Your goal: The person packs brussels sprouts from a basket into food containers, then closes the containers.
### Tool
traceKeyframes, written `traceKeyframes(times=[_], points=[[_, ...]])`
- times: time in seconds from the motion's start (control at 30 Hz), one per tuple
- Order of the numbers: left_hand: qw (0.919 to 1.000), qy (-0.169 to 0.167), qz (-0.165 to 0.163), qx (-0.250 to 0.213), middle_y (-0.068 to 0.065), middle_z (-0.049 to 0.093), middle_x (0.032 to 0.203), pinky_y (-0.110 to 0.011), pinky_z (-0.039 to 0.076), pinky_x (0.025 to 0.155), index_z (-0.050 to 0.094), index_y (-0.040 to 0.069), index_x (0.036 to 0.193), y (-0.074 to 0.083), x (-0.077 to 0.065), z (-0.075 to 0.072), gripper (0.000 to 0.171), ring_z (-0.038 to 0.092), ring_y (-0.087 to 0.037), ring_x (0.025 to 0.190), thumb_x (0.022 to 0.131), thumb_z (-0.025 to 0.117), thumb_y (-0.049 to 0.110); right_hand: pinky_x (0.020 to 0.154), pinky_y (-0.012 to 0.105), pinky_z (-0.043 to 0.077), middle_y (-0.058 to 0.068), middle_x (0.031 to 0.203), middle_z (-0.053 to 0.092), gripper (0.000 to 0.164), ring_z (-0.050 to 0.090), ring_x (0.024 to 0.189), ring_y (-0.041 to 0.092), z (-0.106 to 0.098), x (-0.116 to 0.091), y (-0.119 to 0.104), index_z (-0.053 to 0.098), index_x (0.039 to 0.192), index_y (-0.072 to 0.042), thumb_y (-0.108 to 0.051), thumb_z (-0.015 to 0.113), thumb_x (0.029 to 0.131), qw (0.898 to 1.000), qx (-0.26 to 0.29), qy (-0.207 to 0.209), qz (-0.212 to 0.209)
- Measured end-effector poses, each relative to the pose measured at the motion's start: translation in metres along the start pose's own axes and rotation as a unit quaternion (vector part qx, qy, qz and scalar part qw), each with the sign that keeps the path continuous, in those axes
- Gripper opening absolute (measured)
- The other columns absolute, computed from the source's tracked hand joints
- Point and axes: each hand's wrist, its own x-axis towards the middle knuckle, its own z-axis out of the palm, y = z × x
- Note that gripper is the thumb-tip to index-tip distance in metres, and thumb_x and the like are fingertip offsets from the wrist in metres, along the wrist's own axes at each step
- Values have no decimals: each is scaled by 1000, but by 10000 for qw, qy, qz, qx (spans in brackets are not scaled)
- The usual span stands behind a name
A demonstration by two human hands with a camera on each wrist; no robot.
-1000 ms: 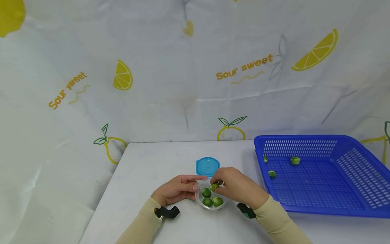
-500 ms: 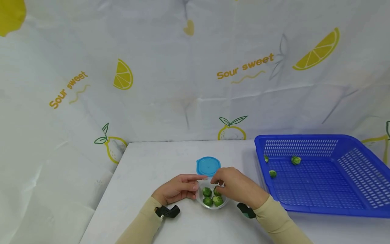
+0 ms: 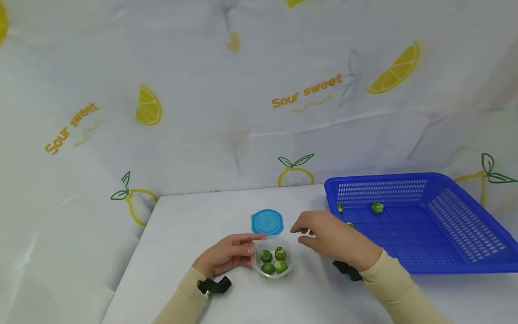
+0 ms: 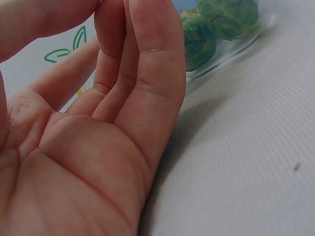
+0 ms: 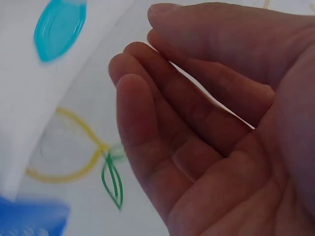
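A clear plastic bowl [image 3: 273, 275] stands on the table with several Brussels sprouts [image 3: 280, 267] inside. My left hand [image 3: 224, 255] rests against the bowl's left side, its index finger stretched along the far rim. In the left wrist view the left fingers [image 4: 157, 73] are only slightly bent, with green sprouts [image 4: 199, 44] showing behind them. My right hand [image 3: 332, 236] hovers right of the bowl, fingers loosely bent. No object shows between the right thumb and fingers [image 5: 135, 105] in the right wrist view.
Just behind the bowl lies a blue lid [image 3: 267, 222]. A large blue basket [image 3: 437, 238] stands at the right, with a few Brussels sprouts [image 3: 377, 207] near its left and back sides. A white sheet with lemon prints [image 3: 222, 135] hangs behind the table.
My right hand has released a Brussels sprout into the bowl and moved right, off the bowl toward the basket. The left hand stays at the bowl. The head view has shifted slightly.
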Motion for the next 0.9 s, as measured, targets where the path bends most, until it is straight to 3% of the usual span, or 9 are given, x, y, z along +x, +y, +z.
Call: traceKeyframes(times=[0.17, 0.37, 0.47, 0.63, 0.9], points=[[9999, -35, 12, -93, 5, 64, 101, -24, 63, 86, 48, 7, 163, 0, -2, 0, 57, 68, -8, 90, 109, 63, 13, 82, 36, 65, -6, 107, 76, 23, 72, 97, 12, -41, -17, 36, 82, 114, -15, -5, 82, 94, 9987, -401, 102, 304], [9999, -74, -7, -115, 4, 65, 103, -23, 63, 86, 46, 7, 164, 0, -2, 0, 56, 69, -8, 90, 110, 61, 12, 85, 39, 66, -2, 117, 79, 25, 75, 106, 22, -70, -35, 115, 81, 119, -18, -10, 82, 95, 9964, -69, -10, 850], [9999, -73, -25, -122, 4, 65, 104, -23, 63, 86, 47, 7, 164, 0, -2, 1, 55, 69, -9, 91, 110, 59, 10, 87, 41, 65, 1, 120, 80, 26, 76, 109, 25, -75, -43, 151, 81, 120, -18, -15, 83, 95, 9932, -2, -75, 1161], [9998, -89, 13, -156, 4, 66, 104, -23, 63, 86, 47, 8, 164, -2, -3, -1, 55, 69, -8, 91, 110, 59, 9, 89, 51, 64, 14, 122, 80, 29, 76, 109, 34, -77, -49, 194, 80, 122, -7, -14, 83, 94, 9906, -145, -186, 1350], [9997, -108, 77, -198, 5, 65, 103, -24, 64, 86, 48, 7, 163, -1, -2, 0, 55, 69, -7, 91, 109, 60, 8, 92, 60, 62, 21, 119, 79, 33, 73, 111, 46, -73, -53, 222, 79, 121, 3, -8, 83, 91, 9880, -373, -285, 1472]])
